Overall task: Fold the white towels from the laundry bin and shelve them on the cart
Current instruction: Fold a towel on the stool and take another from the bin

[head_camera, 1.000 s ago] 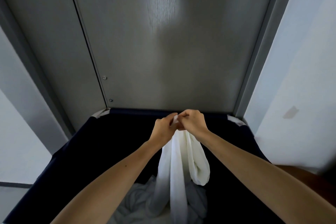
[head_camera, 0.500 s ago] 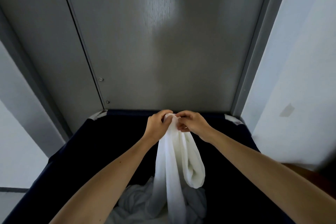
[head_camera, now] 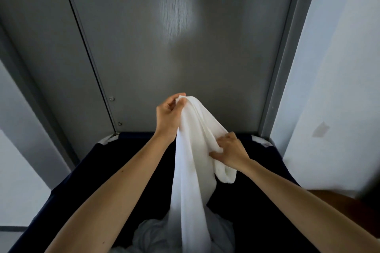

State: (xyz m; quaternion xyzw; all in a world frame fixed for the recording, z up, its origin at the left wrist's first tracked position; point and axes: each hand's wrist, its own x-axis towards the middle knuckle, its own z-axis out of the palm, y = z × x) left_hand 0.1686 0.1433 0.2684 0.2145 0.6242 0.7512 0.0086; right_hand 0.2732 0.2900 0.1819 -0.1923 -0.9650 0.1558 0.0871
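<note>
**A:** While it hangs over the dark navy fabric laundry bin (head_camera: 102, 166), which way does the white terry towel (head_camera: 191, 170) run?

**B:** In the head view its long axis is near upright. The top corner points up, pinched between thumb and fingers of the left hand (head_camera: 167, 118). The lower end trails into the bin, onto crumpled white towels (head_camera: 150, 234).

**A:** And the right hand (head_camera: 232, 151)?

**B:** Lower and to the right, with fingers curled into a side fold, gripping it. A grey panel (head_camera: 185, 47) stands behind.

Service corridor: navy laundry bin (head_camera: 92, 170) before grey door (head_camera: 185, 57)
</note>
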